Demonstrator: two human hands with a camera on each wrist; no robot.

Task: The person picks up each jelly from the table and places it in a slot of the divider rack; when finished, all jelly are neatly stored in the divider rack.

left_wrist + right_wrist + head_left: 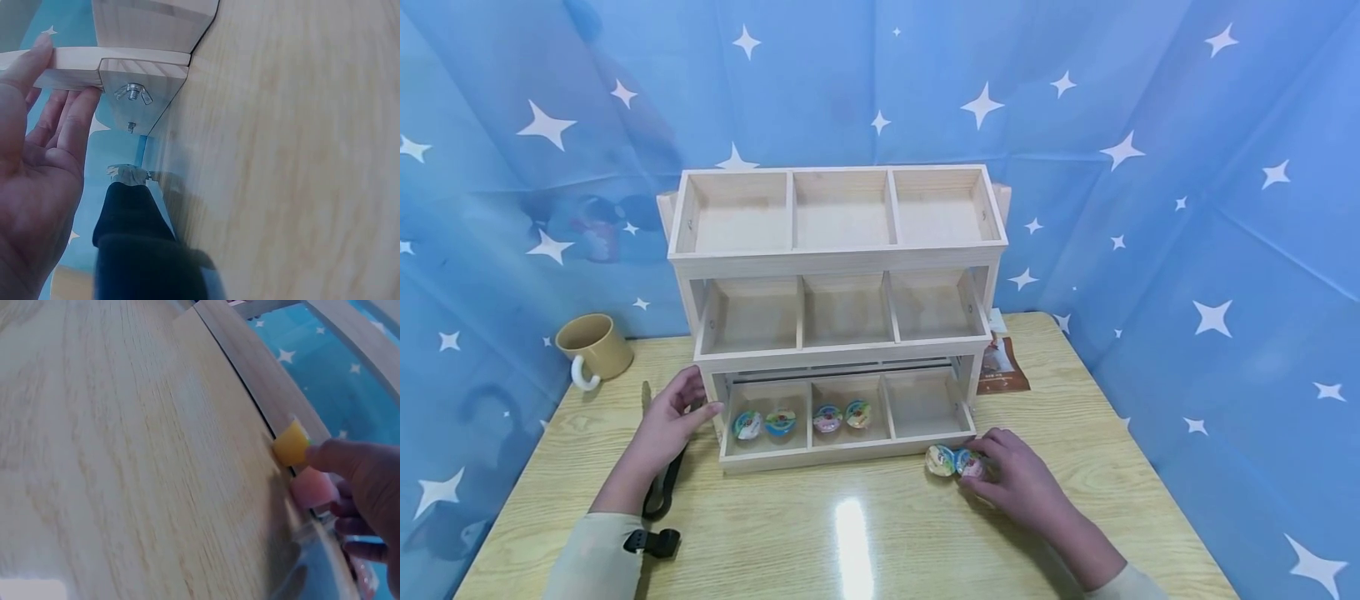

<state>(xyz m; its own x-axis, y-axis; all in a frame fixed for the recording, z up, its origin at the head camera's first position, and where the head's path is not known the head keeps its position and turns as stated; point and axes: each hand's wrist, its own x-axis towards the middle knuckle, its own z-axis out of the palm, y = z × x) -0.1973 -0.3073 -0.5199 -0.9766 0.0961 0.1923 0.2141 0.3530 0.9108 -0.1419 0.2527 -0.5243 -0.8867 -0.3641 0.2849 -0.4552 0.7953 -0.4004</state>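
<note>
A pale wooden three-tier rack (838, 265) stands on the table. My left hand (668, 421) holds its left side post (72, 67), thumb on one face and fingers on the other in the left wrist view. My right hand (1022, 485) is at the rack's lower right front corner, its fingers around a pink jelly cup (312, 487). A yellow jelly cup (291, 445) sits right beside it, near the thumb tip. In the bottom tier, two jelly cups (781, 422) lie in the left compartment and two more jelly cups (827, 418) in the middle one.
A tan mug (597, 346) with a white handle stands at the back left. Black-handled tongs (662, 492) lie beneath my left forearm. A brown packet (1003, 371) lies behind the rack's right side. A blue star-patterned curtain (1150, 225) encloses the table.
</note>
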